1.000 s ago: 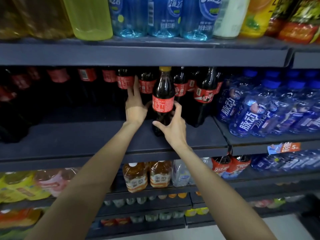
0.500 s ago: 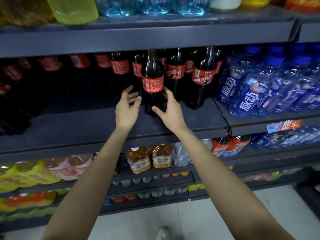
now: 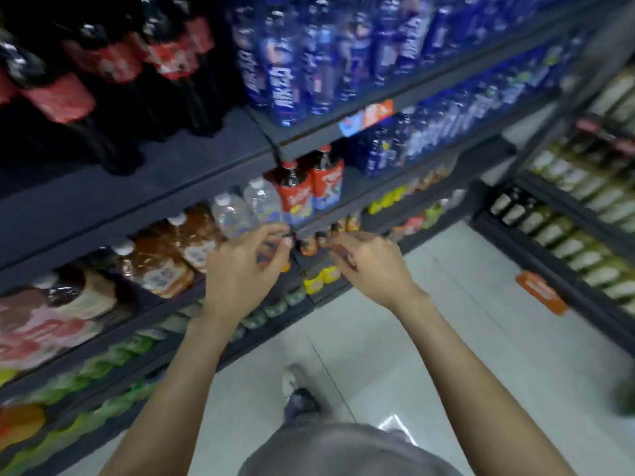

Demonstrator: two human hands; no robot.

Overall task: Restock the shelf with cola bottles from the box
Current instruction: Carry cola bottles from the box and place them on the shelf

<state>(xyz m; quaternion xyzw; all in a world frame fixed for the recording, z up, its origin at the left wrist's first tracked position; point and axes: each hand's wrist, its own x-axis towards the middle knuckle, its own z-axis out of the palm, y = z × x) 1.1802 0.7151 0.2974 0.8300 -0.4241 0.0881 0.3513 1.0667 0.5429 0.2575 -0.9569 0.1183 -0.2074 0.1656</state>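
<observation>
Cola bottles (image 3: 113, 80) stand in the upper left of the frame, dark with red labels, packed on a dark shelf (image 3: 192, 173) and upright on it, though the tilted, blurred view makes them lean toward the upper left. Both hands sit well below and to the right of them, near the middle of the frame, out in front of the lower shelves and touching nothing that can be made out.

The left hand (image 3: 240, 269) shows its back to the camera, fingers loosely curled and apart, holding nothing. The right hand (image 3: 371, 266) is much the same: fingers half bent, thumb side toward the shelves, empty. The two are near each other with a gap between.

Of the two, the left hand lies nearer the cola; from it the bottles are up and to the left. The box does not show anywhere in the frame. Pale floor (image 3: 412, 338) fills the lower right, with a shoe (image 3: 295, 386) at the lower centre. With both hands empty, the next bottle probably has to come from that box, so the move likely turns away from the shelf toward wherever it sits, which cannot be told from here.

Blue bottles (image 3: 309, 63) fill the top centre, just right of the cola. Bare shelf shows in front of the cola row, which looks like room for more.
</observation>
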